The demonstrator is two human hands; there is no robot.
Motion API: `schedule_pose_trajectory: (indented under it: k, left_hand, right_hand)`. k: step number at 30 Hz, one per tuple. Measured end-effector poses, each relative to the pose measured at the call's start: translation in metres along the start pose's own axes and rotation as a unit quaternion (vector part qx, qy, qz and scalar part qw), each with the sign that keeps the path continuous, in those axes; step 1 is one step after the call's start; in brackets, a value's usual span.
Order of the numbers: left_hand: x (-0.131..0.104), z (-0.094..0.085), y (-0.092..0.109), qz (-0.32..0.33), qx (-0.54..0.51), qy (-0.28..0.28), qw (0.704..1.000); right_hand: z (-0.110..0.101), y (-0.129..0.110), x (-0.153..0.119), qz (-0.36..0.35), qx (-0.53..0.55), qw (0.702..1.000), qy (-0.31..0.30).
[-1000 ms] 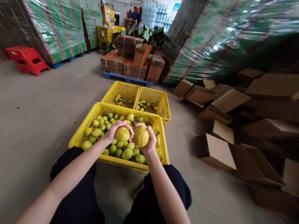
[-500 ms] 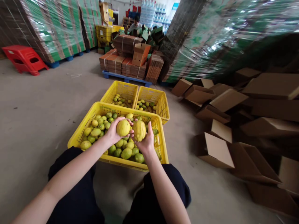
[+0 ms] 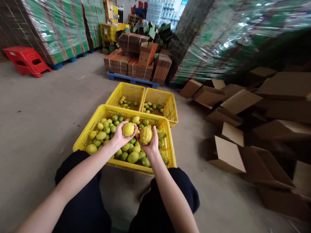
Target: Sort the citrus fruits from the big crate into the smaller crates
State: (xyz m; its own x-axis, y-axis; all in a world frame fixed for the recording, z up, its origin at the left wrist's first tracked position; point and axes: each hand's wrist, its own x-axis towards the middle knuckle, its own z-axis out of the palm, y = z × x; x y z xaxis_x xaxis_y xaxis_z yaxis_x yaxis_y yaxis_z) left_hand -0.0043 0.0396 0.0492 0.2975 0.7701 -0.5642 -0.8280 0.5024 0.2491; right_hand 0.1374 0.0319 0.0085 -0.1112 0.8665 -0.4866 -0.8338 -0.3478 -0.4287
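A smooth yellow lemon (image 3: 128, 129) rests in my left hand (image 3: 120, 137), the fingers curled round its underside. Beside it, my right hand (image 3: 152, 146) cups a larger, ribbed yellow lemon (image 3: 146, 135), with the thumb along its right side. The two hands are close together, fingertips nearly meeting. Below them stands a wide yellow crate (image 3: 171, 145) holding many green and yellow lemons (image 3: 133, 157). My hands and forearms hide part of that fruit.
Behind the large crate are two yellow crates, the left one (image 3: 114, 97) and the right one (image 3: 175, 108), each with some fruit. Open cardboard boxes (image 3: 229, 152) lie piled at the right. A red stool (image 3: 26, 60) stands far left. Flattened cartons (image 3: 139, 69) sit on a blue pallet; a person (image 3: 142, 22) is behind.
The lemon in my left hand has turned slightly and sits a little lower. My right hand still cups the ribbed lemon. The whole view has shifted slightly.
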Motion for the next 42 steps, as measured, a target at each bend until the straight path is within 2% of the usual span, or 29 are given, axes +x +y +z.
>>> schedule_pose_trajectory:
  k: [3, 5, 9, 14, 18, 23, 29, 32, 36, 42]
  left_hand:
    - [-0.004, 0.0, 0.0, 0.034, -0.017, -0.086, 0.996]
    - [-0.006, 0.0, -0.002, 0.059, -0.028, -0.105, 0.992]
    - [-0.002, -0.001, -0.005, 0.072, -0.04, -0.055, 0.995]
    - [0.011, -0.007, -0.006, 0.056, -0.069, 0.023, 0.996]
    - [0.015, -0.006, -0.006, 0.062, -0.05, 0.05, 0.996]
    - [0.009, -0.002, -0.006, 0.082, -0.004, 0.049, 0.995]
    - [0.007, -0.004, -0.006, 0.03, 0.039, -0.01, 0.999]
    - [0.009, -0.005, -0.004, 0.032, 0.045, -0.025, 0.998]
    - [0.01, -0.007, -0.003, 0.038, 0.034, -0.042, 0.998]
    - [0.002, -0.003, -0.001, 0.055, 0.012, -0.022, 0.998]
  right_hand:
    - [0.008, -0.001, -0.008, -0.034, 0.031, 0.998, -0.051]
    - [0.01, -0.001, -0.012, -0.054, 0.039, 0.995, -0.074]
    - [0.009, 0.001, -0.01, -0.049, 0.021, 0.996, -0.077]
    - [0.009, 0.006, -0.002, -0.002, -0.017, 0.999, 0.027]
    - [0.014, 0.004, -0.004, 0.001, -0.021, 0.999, 0.034]
    - [0.015, 0.0, -0.009, -0.034, 0.003, 0.999, 0.005]
    - [0.006, -0.004, -0.005, 0.009, -0.013, 1.0, -0.011]
    - [0.007, -0.008, -0.005, 0.032, -0.025, 0.999, -0.013]
    - [0.011, -0.013, -0.008, 0.01, -0.016, 1.0, 0.0]
    - [0.011, -0.013, -0.015, 0.034, -0.027, 0.999, 0.011]
